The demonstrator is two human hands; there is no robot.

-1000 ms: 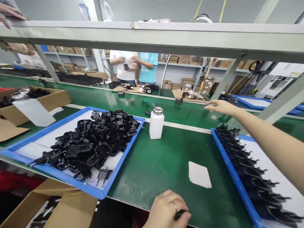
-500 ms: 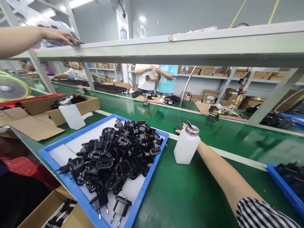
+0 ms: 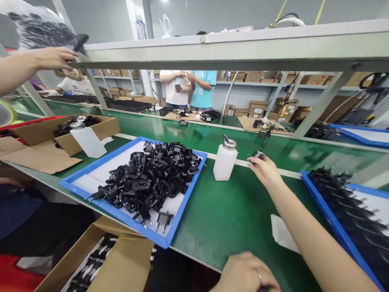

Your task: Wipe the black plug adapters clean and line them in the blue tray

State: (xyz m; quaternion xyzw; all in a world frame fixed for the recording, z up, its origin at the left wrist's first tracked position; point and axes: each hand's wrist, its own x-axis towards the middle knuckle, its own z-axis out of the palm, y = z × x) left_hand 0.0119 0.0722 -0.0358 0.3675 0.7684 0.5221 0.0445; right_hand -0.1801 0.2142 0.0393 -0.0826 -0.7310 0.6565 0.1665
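My right hand (image 3: 266, 168) reaches over the green bench and pinches a small black plastic plug piece (image 3: 258, 155); its far side is partly hidden by the fingers. Left of it stands a white square bottle (image 3: 225, 163) with a metal dispenser top, upright and apart from the hand. My left hand (image 3: 246, 273) is at the bottom edge, fingers curled, with a ring on one; a bit of something dark shows below them. A blue-rimmed tray (image 3: 179, 215) carries a heap of black two-pin plug pieces (image 3: 152, 178).
At right, another blue tray (image 3: 320, 198) holds rows of black parts beside a white sheet (image 3: 282, 233). A co-worker's hand (image 3: 54, 57) is at the shelf (image 3: 170, 50) with a black item. A second bottle (image 3: 88, 142) and open cartons (image 3: 106, 129) stand left.
The view has shifted right. My right hand, behind the bottle before, is now right of it with the black piece. My left hand has come into view. The co-worker's hand has lifted a black item.
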